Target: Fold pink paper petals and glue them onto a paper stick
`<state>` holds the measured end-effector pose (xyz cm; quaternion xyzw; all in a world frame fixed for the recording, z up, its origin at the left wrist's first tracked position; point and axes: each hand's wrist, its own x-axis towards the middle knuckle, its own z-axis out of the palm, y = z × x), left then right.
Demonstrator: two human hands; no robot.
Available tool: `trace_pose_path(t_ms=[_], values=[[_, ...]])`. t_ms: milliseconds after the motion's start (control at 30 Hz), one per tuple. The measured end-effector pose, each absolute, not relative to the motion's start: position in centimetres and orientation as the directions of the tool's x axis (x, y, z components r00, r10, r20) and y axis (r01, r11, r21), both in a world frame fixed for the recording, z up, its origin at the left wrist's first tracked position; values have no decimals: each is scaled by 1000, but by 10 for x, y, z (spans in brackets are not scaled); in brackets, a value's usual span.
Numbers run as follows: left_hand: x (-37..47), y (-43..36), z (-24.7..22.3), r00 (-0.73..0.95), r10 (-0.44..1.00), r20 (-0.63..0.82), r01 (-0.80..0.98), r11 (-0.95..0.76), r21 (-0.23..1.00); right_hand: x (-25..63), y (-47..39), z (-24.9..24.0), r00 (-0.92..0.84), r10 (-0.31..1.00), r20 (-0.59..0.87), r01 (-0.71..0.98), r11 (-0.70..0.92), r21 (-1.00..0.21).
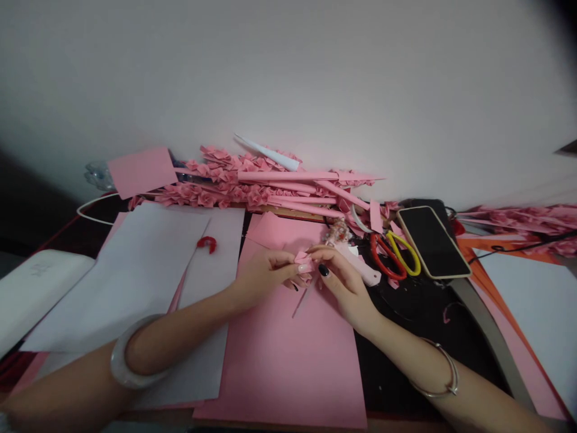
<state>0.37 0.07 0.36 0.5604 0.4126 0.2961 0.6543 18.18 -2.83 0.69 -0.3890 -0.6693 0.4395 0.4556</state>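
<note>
Over a pink paper sheet (295, 367), a small folded pink paper flower (303, 259) sits between my two hands. My left hand (265, 272) pinches it from the left, thumb and fingers closed. From the right, my right hand (345, 282) has its thumb and fingertips closed on the same flower; the exact contact is partly hidden. A thin stick (302, 302) slants down below the fingers, and I cannot tell whether it is joined to the flower. Just beyond my right hand lie scissors (388, 257) with red and yellow handles.
Many pink paper flowers (216, 192) and rolled paper tubes (288, 176) are heaped along the wall. White sheets (135, 264) lie left, with a red curved item (207, 243) on them. A phone (435, 242) and orange paper (491, 276) are right; a white box-like device (40, 288) stands far left.
</note>
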Motion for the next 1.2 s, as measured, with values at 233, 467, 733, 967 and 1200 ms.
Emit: trace_pose_path(t_ms=[233, 467, 733, 967, 1200], values=[[3, 0, 5, 488, 850, -198, 82, 181, 980, 184, -25, 6, -342, 912, 227, 3, 243, -970], [3, 1, 9, 501, 833, -234, 32, 252, 967, 187, -24, 6, -359, 892, 275, 60, 316, -947], [2, 0, 8, 535, 800, -273, 2, 322, 947, 187, -27, 11, -388, 854, 345, 216, 449, -867], [0, 1, 6, 560, 776, -290, -16, 360, 933, 188, -28, 10, -414, 807, 421, 333, 565, -755], [0, 2, 5, 570, 777, -267, -36, 348, 937, 189, -27, 12, -434, 787, 438, 353, 596, -721]])
